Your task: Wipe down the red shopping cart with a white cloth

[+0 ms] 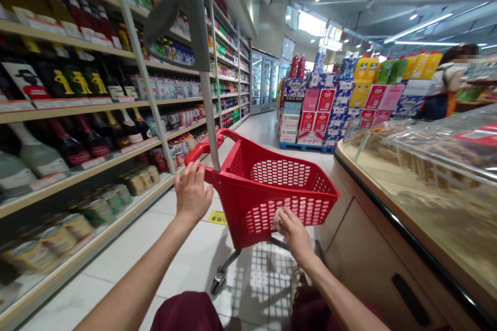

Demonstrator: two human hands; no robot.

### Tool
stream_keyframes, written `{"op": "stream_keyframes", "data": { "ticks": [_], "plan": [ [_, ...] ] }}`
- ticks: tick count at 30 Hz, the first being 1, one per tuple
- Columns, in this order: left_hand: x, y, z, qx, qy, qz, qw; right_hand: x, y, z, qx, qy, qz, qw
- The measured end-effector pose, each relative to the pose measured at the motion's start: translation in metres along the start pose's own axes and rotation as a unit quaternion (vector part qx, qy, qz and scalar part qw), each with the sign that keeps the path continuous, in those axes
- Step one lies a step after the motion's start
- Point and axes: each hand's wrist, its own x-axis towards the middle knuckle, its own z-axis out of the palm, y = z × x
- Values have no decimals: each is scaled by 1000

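Observation:
A red plastic shopping cart (229, 196) with slotted basket walls stands right in front of me, turned sideways, on grey legs with casters. My left hand (193, 192) has its fingers hooked over the cart's edge beside the red handle. Pinched in my right hand (293, 232) is a small pale wad (278, 219), like a cloth or tissue, at the slotted side of the basket. Most of the wad is hidden by my fingers. A grey pole with a grey looped grip (171, 31) rises from the cart's handle end.
Shelves of bottles and cans (89, 108) run along the left. At the right is a wooden display counter (361, 238) with a black edge and clear packages. Stacked drink cartons (310, 114) stand ahead, a person (438, 83) beside them. A yellow sticker (216, 216) marks the tiled floor.

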Motion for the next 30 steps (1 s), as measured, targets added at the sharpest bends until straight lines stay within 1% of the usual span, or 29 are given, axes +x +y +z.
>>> {"op": "stream_keyframes", "data": {
  "ticks": [2, 3, 4, 5, 6, 8, 9, 10, 11, 12, 14, 16, 17, 18, 21, 22, 24, 26, 28, 30],
  "plan": [
    [8, -12, 0, 34, -30, -8, 999, 22, -11, -5, 16, 97, -12, 995],
    [12, -16, 0, 46, -48, -3, 998, 33, -14, -6, 16, 135, -27, 990],
    [15, -18, 0, 56, -63, 7, 996, 41, -16, -5, 10, 151, -47, 987],
    [17, -19, 0, 65, -75, 22, 995, 43, -16, 0, -1, 143, -73, 987],
    [19, -19, -1, 73, -82, 36, 993, 40, -15, 7, -14, 114, -101, 988],
    [19, -18, -2, 84, -89, 54, 991, 24, -12, 23, -38, 23, -149, 988],
    [18, -17, -3, 87, -92, 57, 990, 15, -13, 30, -43, -8, -160, 986],
    [17, -15, -4, 88, -94, 60, 990, 9, -15, 34, -43, -22, -167, 985],
    [15, -14, -4, 87, -95, 61, 990, 8, -20, 35, -38, -16, -168, 985],
    [13, -12, -5, 85, -93, 62, 990, 11, -26, 34, -29, 4, -163, 986],
    [10, -9, -5, 81, -84, 62, 991, 31, -40, 25, -8, 64, -145, 987],
    [7, -7, -5, 79, -75, 60, 992, 51, -52, 19, 1, 102, -122, 987],
    [6, -6, -6, 79, -73, 59, 992, 57, -55, 19, -1, 103, -120, 987],
    [6, -6, -6, 79, -74, 59, 992, 57, -57, 21, -5, 91, -130, 987],
    [5, -7, -10, 78, -84, 65, 991, 41, -60, 33, -12, 19, -197, 980],
    [5, -7, -11, 76, -88, 67, 991, 37, -64, 36, -8, 9, -210, 978],
    [5, -8, -14, 68, -94, 67, 991, 41, -79, 33, 5, 22, -202, 979],
    [4, -8, -16, 59, -96, 61, 992, 63, -99, 25, 23, 58, -183, 981],
    [3, -8, -18, 53, -95, 56, 992, 86, -116, 20, 21, 79, -175, 981],
    [2, -8, -19, 48, -96, 56, 993, 95, -124, 23, 0, 69, -195, 978]
  ]
}}
